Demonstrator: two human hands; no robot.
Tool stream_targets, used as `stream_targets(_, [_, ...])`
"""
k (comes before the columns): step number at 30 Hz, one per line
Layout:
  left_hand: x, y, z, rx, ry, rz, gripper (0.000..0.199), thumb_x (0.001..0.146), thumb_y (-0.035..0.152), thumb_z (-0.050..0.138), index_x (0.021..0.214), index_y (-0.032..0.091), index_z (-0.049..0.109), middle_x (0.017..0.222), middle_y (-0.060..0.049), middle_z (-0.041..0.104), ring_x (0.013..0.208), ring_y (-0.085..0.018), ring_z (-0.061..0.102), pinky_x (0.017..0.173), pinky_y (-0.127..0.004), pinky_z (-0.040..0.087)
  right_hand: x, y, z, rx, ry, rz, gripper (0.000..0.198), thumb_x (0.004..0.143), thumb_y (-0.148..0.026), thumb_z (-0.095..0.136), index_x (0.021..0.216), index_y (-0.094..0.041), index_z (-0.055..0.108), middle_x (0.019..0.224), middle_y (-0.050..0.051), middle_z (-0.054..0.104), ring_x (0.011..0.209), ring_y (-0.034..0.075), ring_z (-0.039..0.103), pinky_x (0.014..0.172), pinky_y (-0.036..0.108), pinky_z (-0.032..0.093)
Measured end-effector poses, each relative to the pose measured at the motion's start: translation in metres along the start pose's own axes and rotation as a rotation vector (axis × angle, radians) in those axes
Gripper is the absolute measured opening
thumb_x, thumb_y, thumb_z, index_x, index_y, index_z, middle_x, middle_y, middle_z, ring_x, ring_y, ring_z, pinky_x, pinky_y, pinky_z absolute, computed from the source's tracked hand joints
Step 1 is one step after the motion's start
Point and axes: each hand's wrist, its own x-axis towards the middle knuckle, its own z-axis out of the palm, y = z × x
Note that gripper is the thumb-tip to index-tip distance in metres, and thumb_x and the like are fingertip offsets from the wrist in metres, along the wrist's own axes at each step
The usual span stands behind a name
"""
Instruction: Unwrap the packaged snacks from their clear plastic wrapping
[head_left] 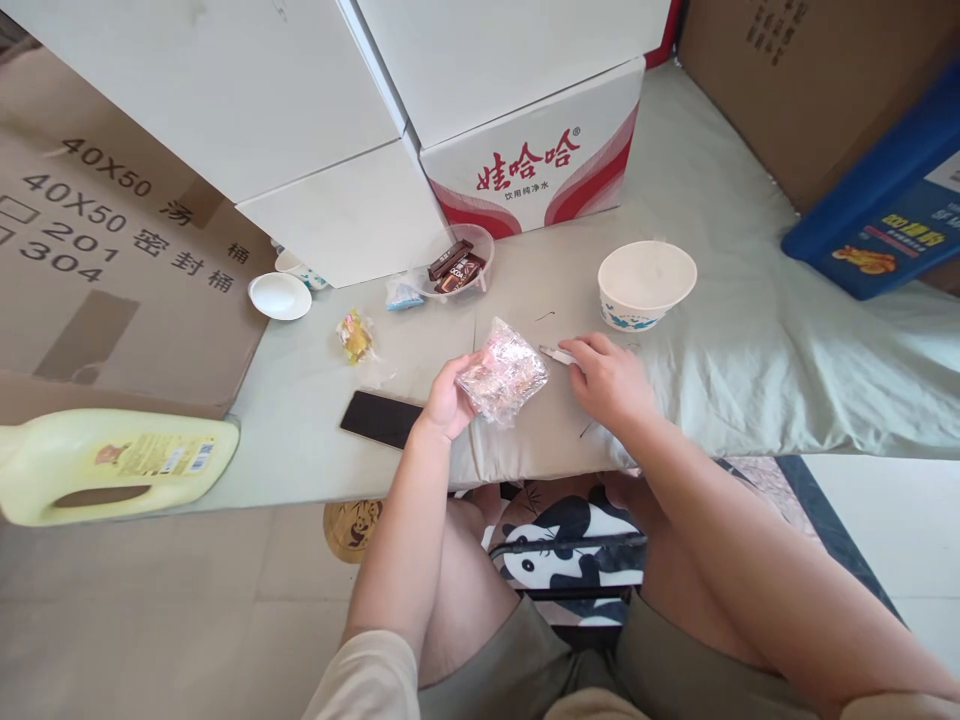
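Note:
My left hand (448, 398) is closed on the left side of a crinkled clear plastic packet (507, 372) with pinkish contents, held above the cloth-covered surface. My right hand (611, 378) grips a small white utility knife (559, 355), its tip pointing left towards the packet but apart from it. Beyond my right hand stands a white paper bowl (637, 312) with a blue pattern. A black phone (381, 418) lies flat beside my left wrist. Farther back, a clear plastic bowl (480, 278) holds several brown wrapped snacks (456, 268).
A yellow wrapped snack (355, 337), a small blue-and-white packet (405, 292) and a tipped paper bowl (280, 297) lie left. White cartons (525, 165) line the back. A pale yellow jug (120, 465) lies at the left edge; a blue container (885, 210) stands right.

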Motion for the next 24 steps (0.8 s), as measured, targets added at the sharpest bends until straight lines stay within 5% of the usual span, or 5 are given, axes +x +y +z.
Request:
stream_targets(9, [0.002,-0.004,-0.004,0.026,-0.096,-0.009,0.033,0.072,0.035,0.067,0.100,0.017,0.071,0.087,-0.005,0.072,0.076,-0.021,0.065,0.069,-0.032,0.048,-0.002,-0.014,0.002,0.481,-0.140,-0.030,0.033,0.089,-0.038,0.054,0.115,-0.020,0.062,0.108,0.010,0.072,0.101,0.025,0.066,0.087,0.038,0.050])
stream_targets(18, [0.000,-0.004,0.001,0.218,-0.322,0.058,0.047,0.065,0.033,0.079,0.109,0.017,0.071,0.095,-0.008,0.073,0.081,-0.020,0.066,0.072,-0.029,0.046,0.004,-0.016,-0.001,0.561,-0.031,0.158,0.020,0.084,-0.029,0.053,0.098,-0.022,0.065,0.084,0.003,0.071,0.057,0.014,0.056,0.061,0.030,0.047])
stream_targets(24, [0.008,-0.011,0.004,0.333,-0.155,0.239,0.035,0.070,0.032,0.078,0.101,0.019,0.070,0.092,-0.004,0.073,0.083,-0.016,0.066,0.075,-0.025,0.047,0.002,-0.017,0.003,0.475,0.131,0.055,0.023,0.087,-0.030,0.051,0.103,-0.020,0.064,0.100,0.009,0.068,0.073,0.018,0.063,0.070,0.033,0.051])
